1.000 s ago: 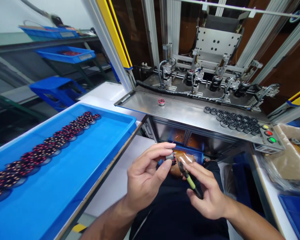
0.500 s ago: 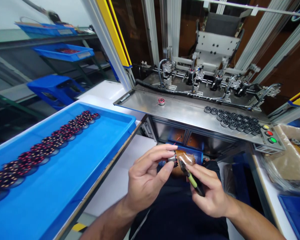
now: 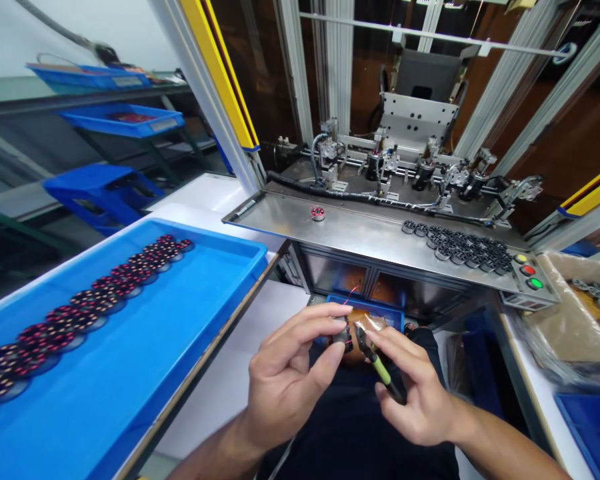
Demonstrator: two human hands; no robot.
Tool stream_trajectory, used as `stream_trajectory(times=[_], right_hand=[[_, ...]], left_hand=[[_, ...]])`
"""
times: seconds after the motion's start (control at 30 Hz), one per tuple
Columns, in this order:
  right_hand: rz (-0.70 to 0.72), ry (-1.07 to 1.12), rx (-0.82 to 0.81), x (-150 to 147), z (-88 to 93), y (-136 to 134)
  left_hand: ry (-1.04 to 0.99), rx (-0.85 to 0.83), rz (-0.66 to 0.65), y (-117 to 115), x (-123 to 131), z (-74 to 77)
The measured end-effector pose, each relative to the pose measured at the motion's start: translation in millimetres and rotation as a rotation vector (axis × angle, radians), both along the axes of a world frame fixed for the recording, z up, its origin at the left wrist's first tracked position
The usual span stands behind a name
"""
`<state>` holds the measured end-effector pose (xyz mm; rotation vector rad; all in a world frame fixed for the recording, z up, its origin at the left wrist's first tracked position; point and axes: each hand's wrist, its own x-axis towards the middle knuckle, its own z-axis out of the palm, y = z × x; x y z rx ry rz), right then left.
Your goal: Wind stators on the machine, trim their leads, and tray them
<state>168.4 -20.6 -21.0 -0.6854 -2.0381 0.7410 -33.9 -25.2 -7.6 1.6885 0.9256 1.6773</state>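
Position check

My left hand [image 3: 293,377] pinches the wound core [image 3: 339,339] between thumb and fingertips. My right hand [image 3: 420,390] is closed around the green-handled pliers [image 3: 380,369]; their long axis slants up-left, tip just right of the core, apparently not touching.

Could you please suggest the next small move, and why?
Perhaps the right hand should bring the green and black pliers closer to the small round grey metal part: the left hand holds it, a thin red wire rises nearby, and the tip seems just short of the part.
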Motion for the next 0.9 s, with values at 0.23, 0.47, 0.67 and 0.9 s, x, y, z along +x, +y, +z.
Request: stream_trajectory(times=[0.23, 0.47, 0.67, 0.9], right_hand=[[-0.027, 0.022, 0.006, 1, -6.8, -2], [-0.182, 0.011, -0.065, 8, -6.8, -1], [-0.236, -0.083, -0.176, 24, -7.2, -5], [-0.150, -0.004, -0.346, 38, 9.6, -25]], left_hand=[[0.043, 0.017, 0.000, 1, 1, 4.3], [0.123, 0.191, -0.022, 7, -7, -1.0], [0.269, 0.359, 0.171, 10, -14, -10.3], [0.526, 0.475, 0.368, 8, -11, 4.4]])
